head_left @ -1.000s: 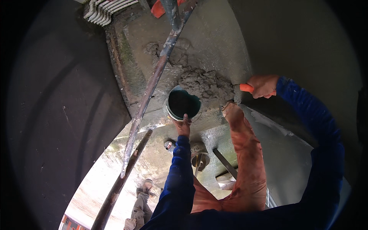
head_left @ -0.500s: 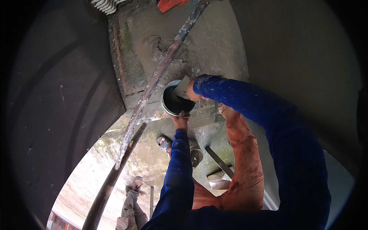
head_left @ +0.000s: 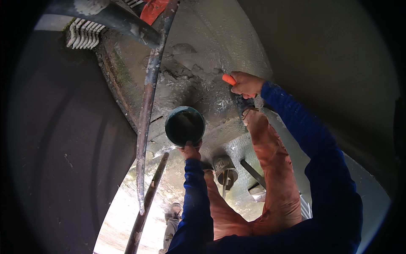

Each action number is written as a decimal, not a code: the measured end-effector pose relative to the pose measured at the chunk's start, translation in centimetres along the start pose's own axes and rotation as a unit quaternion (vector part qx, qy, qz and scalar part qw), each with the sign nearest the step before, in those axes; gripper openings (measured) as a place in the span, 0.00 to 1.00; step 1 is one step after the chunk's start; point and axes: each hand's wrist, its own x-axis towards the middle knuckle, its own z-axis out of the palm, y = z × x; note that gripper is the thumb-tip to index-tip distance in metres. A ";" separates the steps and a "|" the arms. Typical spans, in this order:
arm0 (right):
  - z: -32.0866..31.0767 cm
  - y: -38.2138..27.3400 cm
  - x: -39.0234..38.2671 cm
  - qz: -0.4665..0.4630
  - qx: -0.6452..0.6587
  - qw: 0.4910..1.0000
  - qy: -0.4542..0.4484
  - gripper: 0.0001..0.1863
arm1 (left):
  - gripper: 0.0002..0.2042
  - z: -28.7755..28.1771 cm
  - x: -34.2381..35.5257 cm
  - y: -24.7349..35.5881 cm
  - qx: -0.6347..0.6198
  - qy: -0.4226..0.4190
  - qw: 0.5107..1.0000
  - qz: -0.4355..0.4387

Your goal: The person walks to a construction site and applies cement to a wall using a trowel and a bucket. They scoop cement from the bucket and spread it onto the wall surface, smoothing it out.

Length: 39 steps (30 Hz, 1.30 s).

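Observation:
My left hand (head_left: 191, 151) grips the near rim of a round bucket (head_left: 168, 122), whose dark inside is partly in shadow. My right hand (head_left: 248, 84) is closed around the orange handle of a trowel (head_left: 229, 79), to the right of the bucket and farther out. Its blade is hard to make out against the wet grey floor. A rough heap of grey mortar (head_left: 179, 70) lies on the floor beyond the bucket.
A paint-spotted pole (head_left: 149, 91) slants past the bucket's left, meeting a thick dark pipe (head_left: 127, 25). Another pole (head_left: 148, 194) stands lower left. White bent pipes (head_left: 84, 34) and orange cloth (head_left: 153, 12) lie far off. A second bucket (head_left: 223, 165) sits near my legs; another person's leg (head_left: 171, 228) shows below.
My right hand has drawn the trowel out of the bucket and moved it right and outward. The bucket, in my left hand, has shifted slightly left and nearer. The view has turned.

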 end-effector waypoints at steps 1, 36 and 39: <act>-0.8 -0.3 2.9 0.035 -0.074 0.995 0.065 0.18 | 0.23 0.2 -0.1 0.2 0.006 0.019 1.000 0.005; -1.2 -7.1 32.2 -0.149 -0.354 0.875 0.294 0.12 | 0.14 -2.9 2.2 -0.4 0.207 0.031 0.975 0.081; 0.1 -7.1 34.0 -0.160 -0.390 0.869 0.259 0.12 | 0.12 -5.3 2.7 -1.5 0.229 0.042 0.970 0.075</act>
